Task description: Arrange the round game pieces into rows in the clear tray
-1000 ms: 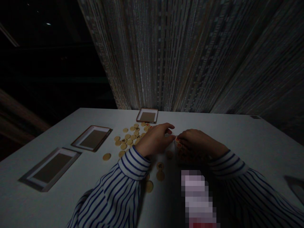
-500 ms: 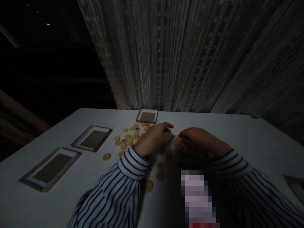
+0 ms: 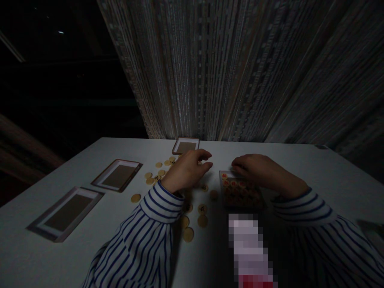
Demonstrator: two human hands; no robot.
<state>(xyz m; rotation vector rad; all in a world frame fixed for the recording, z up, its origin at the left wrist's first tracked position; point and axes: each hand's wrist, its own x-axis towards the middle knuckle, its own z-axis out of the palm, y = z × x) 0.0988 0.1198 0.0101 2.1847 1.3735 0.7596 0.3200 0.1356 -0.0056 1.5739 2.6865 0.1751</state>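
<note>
My left hand (image 3: 190, 168) hovers over the scattered xiangqi pieces (image 3: 161, 173), thumb and index finger apart and pointing right, with nothing between them. My right hand (image 3: 264, 171) is over the far right part of a shallow box (image 3: 221, 188). Its fingers are curled together and the thumb is hidden, so whatever they may hold does not show. Rows of round pieces with red characters (image 3: 234, 184) fill the near part of the box; one red piece (image 3: 224, 176) sits in its far left corner. Several loose pieces lie between the hands, among them one with a black character (image 3: 202, 209).
Two flat framed cases (image 3: 93, 188) (image 3: 138, 163) lie on the left of the white table (image 3: 120, 248), and a third case (image 3: 195, 141) lies at the back. A string curtain (image 3: 210, 80) hangs behind the table. A pixelated patch covers the near middle.
My left hand has drawn back left, uncovering a piece with a black character. My right hand has lifted right and away from the box's far left corner, exposing more red pieces.
</note>
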